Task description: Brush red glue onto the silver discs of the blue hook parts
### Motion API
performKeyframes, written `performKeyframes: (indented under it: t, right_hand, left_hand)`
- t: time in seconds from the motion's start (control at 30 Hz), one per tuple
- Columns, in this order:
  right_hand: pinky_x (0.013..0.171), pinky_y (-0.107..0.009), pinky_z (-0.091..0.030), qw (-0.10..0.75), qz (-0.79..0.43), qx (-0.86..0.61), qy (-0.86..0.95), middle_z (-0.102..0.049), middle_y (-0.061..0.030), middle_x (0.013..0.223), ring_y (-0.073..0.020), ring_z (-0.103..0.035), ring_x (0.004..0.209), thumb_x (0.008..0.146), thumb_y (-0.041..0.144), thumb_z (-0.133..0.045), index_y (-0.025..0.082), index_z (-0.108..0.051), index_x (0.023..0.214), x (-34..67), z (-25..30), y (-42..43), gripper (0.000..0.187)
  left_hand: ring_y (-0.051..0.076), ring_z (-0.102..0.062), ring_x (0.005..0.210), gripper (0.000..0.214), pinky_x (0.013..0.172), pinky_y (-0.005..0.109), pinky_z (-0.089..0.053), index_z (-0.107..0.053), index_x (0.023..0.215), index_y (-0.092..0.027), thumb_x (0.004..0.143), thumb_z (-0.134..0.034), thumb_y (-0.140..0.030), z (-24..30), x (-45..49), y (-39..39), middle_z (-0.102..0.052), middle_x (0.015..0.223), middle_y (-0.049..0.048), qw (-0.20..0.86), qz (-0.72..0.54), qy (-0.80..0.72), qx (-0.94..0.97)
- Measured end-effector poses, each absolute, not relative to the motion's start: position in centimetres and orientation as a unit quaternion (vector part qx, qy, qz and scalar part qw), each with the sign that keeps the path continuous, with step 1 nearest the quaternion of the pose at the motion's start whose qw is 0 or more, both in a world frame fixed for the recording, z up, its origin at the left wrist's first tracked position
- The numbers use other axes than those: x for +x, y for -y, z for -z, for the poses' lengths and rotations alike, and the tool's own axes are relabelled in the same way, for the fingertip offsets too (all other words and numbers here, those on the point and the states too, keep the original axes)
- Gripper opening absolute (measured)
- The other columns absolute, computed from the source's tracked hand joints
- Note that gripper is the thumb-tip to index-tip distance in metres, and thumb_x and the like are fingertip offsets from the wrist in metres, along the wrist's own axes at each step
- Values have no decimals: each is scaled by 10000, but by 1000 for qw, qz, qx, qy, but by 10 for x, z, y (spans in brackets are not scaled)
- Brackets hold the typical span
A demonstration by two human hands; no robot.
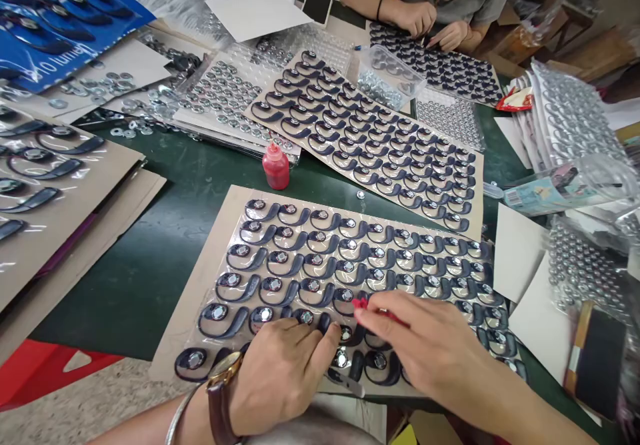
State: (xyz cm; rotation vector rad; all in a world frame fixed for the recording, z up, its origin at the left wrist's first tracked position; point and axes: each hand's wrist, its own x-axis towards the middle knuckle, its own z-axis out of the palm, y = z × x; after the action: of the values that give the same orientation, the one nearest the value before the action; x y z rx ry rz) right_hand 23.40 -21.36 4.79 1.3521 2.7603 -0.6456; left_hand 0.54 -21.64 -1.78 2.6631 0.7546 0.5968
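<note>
A cardboard sheet (pixel 195 298) covered in clear film lies in front of me, carrying rows of black ear-hook earphone shells (pixel 279 290) with round silver discs in them. My left hand (pixel 283 365), wearing a watch, rests at the near edge of the sheet, fingers bent over the shells and index finger stretched out. My right hand (pixel 425 338) pinches a small red tool (pixel 360 305) over the middle rows; its working end is hidden. Metal tweezers (pixel 350 384) lie by the near edge, just right of my left hand.
A red squeeze bottle (pixel 276 165) stands behind the sheet. Another sheet of shells (pixel 370 138) lies beyond it, near a plastic box of small parts (pixel 385 78). Stacked boards (pixel 65 185) are at left, a phone (pixel 600 358) at right. A co-worker's hands (pixel 440 28) work opposite.
</note>
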Motion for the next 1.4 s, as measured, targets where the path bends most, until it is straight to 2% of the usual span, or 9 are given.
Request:
performKeyframes:
  t: [0.17, 0.3, 0.43, 0.63, 0.8, 1.03, 1.17, 1.27, 1.4]
  right_hand:
    - [739, -284, -502, -45, 239, 519, -820, -569, -46, 1163, -168, -577, 994, 893, 165, -398, 287, -456, 1245, 239, -45, 213, 377]
    - [703, -271, -503, -53, 244, 516, -819, -557, -53, 1141, -151, -592, 926, 883, 127, -377, 292, -539, 1140, 239, -44, 213, 346]
    - [739, -271, -505, -64, 184, 479, -856, -557, -54, 1172, -154, -576, 982, 858, 69, -374, 309, -507, 1209, 246, -41, 213, 445]
    - [756, -335, -490, -49, 88, 358, -928, -620, -93, 1098, -222, -563, 990, 854, 98, -394, 174, -510, 1206, 242, -22, 217, 378]
    - [658, -315, -471, -20, 124, 342, -931, -615, -87, 1019, -216, -556, 920, 864, 150, -414, 162, -543, 1144, 231, -10, 216, 308]
    - [712, -300, -461, -58, 266, 431, -860, -529, -68, 1038, -169, -535, 898, 851, 255, -493, 216, -575, 1057, 225, -14, 213, 225]
    - [747, -294, -467, -34, 274, 468, -839, -506, -66, 1074, -161, -530, 935, 886, 238, -439, 208, -557, 1003, 217, -14, 211, 169]
    - [712, -301, -477, -6, 263, 485, -834, -509, -67, 1083, -172, -540, 939, 883, 252, -437, 207, -510, 1056, 211, -16, 208, 193]
    - [662, -291, -454, 33, 283, 491, -823, -521, -39, 1041, -161, -552, 867, 862, 226, -449, 222, -511, 983, 205, -22, 200, 135]
  left_hand:
    - [120, -458, 481, 261, 412, 268, -337, -494, 1082, -40, 843, -402, -86, 17, 5, 217, -508, 595, -6, 156, -201, -259, 932]
    - [120, -449, 478, 276, 412, 265, -323, -493, 1082, -28, 825, -407, -80, 18, 3, 218, -501, 592, -4, 146, -202, -248, 936]
    - [117, -441, 471, 267, 411, 260, -322, -499, 1071, -28, 826, -410, -87, 18, 3, 217, -498, 582, -3, 140, -202, -247, 937]
    - [124, -456, 479, 279, 417, 259, -364, -516, 1056, -25, 851, -338, -91, 16, 4, 216, -511, 580, 19, 138, -215, -236, 938]
    - [136, -470, 485, 305, 410, 270, -395, -530, 1050, -15, 858, -304, -89, 18, 3, 218, -510, 592, 30, 141, -218, -235, 937]
    - [144, -475, 478, 306, 406, 280, -403, -535, 1048, -17, 861, -306, -100, 17, 4, 218, -510, 596, 31, 128, -225, -229, 938]
    - [142, -474, 476, 310, 409, 276, -400, -537, 1041, -24, 867, -293, -103, 16, 4, 217, -511, 599, 33, 120, -217, -229, 941]
    - [137, -471, 471, 305, 409, 268, -397, -545, 1017, -28, 871, -289, -106, 16, 4, 217, -507, 590, 31, 120, -221, -229, 940]
    - [144, -481, 484, 306, 413, 280, -405, -540, 1035, -17, 866, -297, -99, 18, 4, 217, -516, 608, 38, 124, -215, -227, 942]
